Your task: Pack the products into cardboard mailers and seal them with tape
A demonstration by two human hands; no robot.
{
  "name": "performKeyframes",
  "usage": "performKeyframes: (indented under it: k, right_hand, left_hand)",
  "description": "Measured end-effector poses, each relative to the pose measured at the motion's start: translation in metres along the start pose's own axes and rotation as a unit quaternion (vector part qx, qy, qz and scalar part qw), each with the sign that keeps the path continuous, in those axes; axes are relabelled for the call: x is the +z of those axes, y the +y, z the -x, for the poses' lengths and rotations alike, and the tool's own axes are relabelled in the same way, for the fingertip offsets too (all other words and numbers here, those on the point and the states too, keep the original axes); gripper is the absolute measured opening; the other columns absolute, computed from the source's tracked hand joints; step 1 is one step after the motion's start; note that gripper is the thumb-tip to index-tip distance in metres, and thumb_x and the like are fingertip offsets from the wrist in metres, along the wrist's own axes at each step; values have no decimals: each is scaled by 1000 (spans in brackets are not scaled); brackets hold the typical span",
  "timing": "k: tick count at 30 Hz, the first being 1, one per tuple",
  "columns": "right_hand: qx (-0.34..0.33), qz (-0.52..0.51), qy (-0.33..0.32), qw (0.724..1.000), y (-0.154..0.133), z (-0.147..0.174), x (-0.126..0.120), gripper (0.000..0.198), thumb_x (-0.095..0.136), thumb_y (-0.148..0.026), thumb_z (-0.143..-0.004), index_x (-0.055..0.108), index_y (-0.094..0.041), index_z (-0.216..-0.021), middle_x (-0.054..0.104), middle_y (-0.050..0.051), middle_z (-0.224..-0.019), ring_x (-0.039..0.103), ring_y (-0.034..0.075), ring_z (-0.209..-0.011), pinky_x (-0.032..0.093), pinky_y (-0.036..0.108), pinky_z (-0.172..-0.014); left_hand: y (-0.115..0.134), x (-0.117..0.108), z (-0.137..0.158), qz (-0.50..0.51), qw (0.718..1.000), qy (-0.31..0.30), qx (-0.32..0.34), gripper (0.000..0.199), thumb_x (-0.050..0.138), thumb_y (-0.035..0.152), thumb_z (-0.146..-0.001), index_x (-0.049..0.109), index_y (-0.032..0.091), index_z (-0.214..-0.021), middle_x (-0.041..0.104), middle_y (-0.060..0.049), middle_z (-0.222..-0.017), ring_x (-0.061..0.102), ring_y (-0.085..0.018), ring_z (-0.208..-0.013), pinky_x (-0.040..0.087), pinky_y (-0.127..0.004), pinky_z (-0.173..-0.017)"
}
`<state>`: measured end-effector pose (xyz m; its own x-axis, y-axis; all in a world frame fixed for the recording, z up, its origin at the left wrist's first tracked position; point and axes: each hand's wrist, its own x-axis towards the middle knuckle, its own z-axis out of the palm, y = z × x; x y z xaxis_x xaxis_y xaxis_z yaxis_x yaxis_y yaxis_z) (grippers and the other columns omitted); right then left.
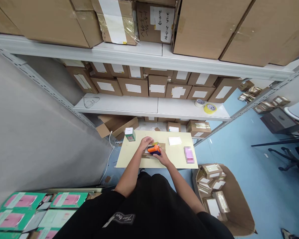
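Note:
My right hand (161,157) is wrapped round an orange and dark blue tape dispenser (153,149) with a yellowish roll in it. Under the dispenser a brown cardboard box (162,146) lies on the pale yellow table (129,156), partly hidden by my hands. My left hand (146,142) is at the dispenser's left end, its fingers closed together near the roll; what they pinch is too small to make out.
On the table are a green and white box (130,134), a white label stack (174,141) and a blurred pink item (189,154). Shelves (129,103) of cartons rise beyond it, with two tape rolls (210,108). A large carton (239,205) of parcels stands at right.

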<state>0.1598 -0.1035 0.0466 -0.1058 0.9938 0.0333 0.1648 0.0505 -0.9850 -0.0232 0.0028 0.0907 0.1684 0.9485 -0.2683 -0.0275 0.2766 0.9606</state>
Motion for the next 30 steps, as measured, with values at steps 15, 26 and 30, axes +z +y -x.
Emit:
performKeyframes:
  k: [15,26,30]
  right_hand:
    - [31,22,-37,999,-21,-11,-16,55,77,-54,-85,67,-24,-129,74,7,-112,66,28,-96,52,42,-89]
    - [57,281,-120,950,-77,-43,-40,47,70,-61,-90,73,-21,-114,78,7,-98,71,24,-88,48,28,-73]
    - [93,386,-120,910,-88,-47,-38,56,59,-73,-94,74,-20,-105,79,10,-97,72,24,-89,43,27,-68]
  left_hand:
    - [32,-45,17,-50,979,178,90,46,73,61,-83,59,20,-98,80,-14,-101,77,-26,-101,57,-34,-83]
    - [-13,-52,38,133,928,345,38,43,89,49,-65,64,18,-82,74,-5,-80,72,-18,-75,48,-25,-65]
    - [-26,-42,46,155,912,378,26,39,89,44,-66,64,18,-80,71,-3,-75,71,-16,-71,45,-24,-64]
